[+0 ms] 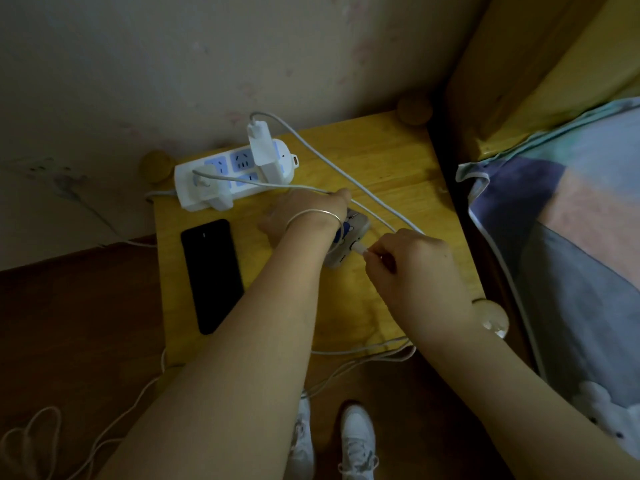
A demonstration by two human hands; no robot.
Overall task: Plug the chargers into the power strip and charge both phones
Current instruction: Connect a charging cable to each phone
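Right hand (412, 268) pinches cable plug (362, 250) at cased phone's (349, 237) end. Left hand (304, 213) presses that phone down, grip unclear. Both chargers (261, 147) sit in strip (235, 174); black phone (212, 274) lies unplugged.

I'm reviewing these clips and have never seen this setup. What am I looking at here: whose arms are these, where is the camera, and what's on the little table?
There is no robot: a person wears one camera on the head, looking down at their own bare arms. On the yellow wooden bedside table lie a white power strip with two white chargers plugged in, a black phone with no cable attached, and a phone in a cartoon-patterned case. The left hand steadies that phone; the right hand pinches a white cable plug at its end.
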